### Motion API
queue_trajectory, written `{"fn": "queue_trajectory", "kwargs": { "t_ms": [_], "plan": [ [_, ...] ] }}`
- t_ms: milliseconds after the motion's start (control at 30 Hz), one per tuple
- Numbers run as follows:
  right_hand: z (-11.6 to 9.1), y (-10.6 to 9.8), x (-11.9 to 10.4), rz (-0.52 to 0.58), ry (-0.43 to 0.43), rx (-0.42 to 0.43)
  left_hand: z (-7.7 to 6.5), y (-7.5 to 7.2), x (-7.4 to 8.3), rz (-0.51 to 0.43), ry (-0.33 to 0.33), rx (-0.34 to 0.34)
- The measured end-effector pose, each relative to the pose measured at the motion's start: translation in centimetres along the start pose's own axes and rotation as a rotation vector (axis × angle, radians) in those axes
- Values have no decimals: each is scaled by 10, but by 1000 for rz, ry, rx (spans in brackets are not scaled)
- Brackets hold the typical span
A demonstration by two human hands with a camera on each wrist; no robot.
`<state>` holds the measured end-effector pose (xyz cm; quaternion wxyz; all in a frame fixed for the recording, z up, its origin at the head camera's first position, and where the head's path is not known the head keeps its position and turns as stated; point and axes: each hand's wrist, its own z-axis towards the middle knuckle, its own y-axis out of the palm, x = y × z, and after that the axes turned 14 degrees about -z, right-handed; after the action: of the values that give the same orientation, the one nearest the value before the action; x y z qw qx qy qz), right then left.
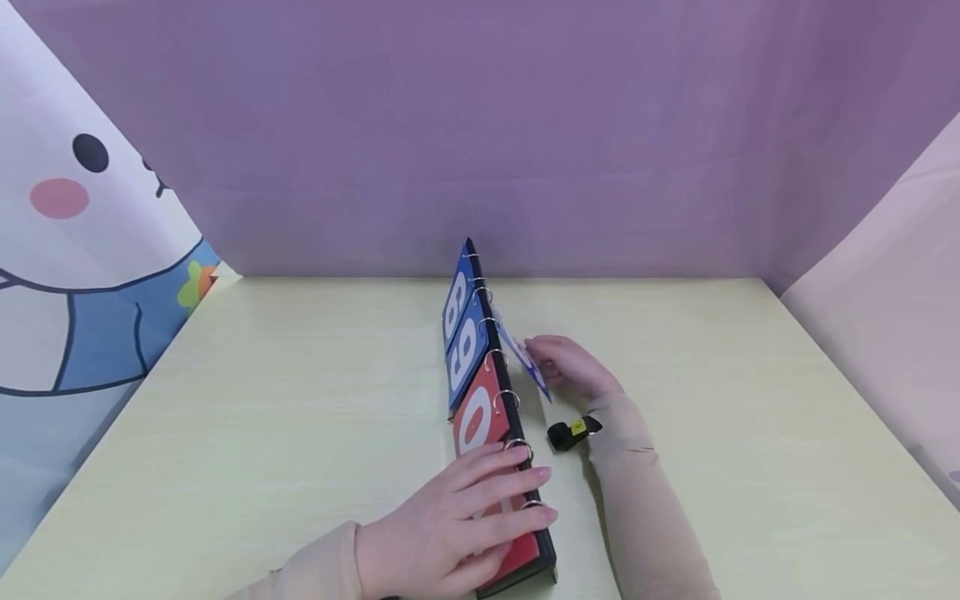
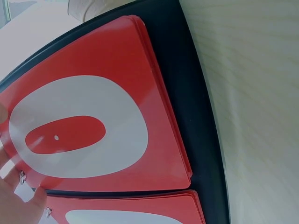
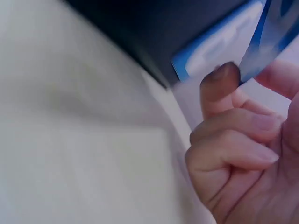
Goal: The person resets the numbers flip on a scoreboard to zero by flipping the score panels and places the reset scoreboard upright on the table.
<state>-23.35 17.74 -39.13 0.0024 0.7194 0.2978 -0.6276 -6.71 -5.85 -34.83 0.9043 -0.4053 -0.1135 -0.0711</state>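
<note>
A flip scoreboard with a black frame (image 1: 549, 557) and metal rings stands lengthwise on the table. Blue number cards (image 1: 477, 321) hang at its far end and red ones at the near end, one a red card (image 1: 202, 83) with a white 0. My left hand (image 1: 468, 521) lies across the nearer red cards, fingers extended and spread, tips over the top edge. Behind the board, my right hand (image 1: 572, 367) pinches a turned-over blue card (image 3: 268, 51) between index finger and thumb. The other right fingers are curled.
A black strap piece with a yellow label (image 1: 576, 429) is at the right wrist. The pale wooden table (image 1: 262, 417) reaches back to a purple curtain (image 1: 375, 167). Cartoon-printed cloth (image 1: 97, 308) hangs on the left.
</note>
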Motion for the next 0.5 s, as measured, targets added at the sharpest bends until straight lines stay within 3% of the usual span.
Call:
{"fn": "queue_trajectory", "kwargs": {
  "t_ms": [100, 267, 500],
  "plan": [
    [-8, -14, -2, -29, 0, 40, 0, 0, 0, -10, -24, -23],
    [-18, -31, -5, 63, -12, 96, 0, 0, 1, -16, -49, -46],
    [-33, -51, -10, 340, -96, 138, 1, -1, 2, -27, -87, -63]
  ]
}}
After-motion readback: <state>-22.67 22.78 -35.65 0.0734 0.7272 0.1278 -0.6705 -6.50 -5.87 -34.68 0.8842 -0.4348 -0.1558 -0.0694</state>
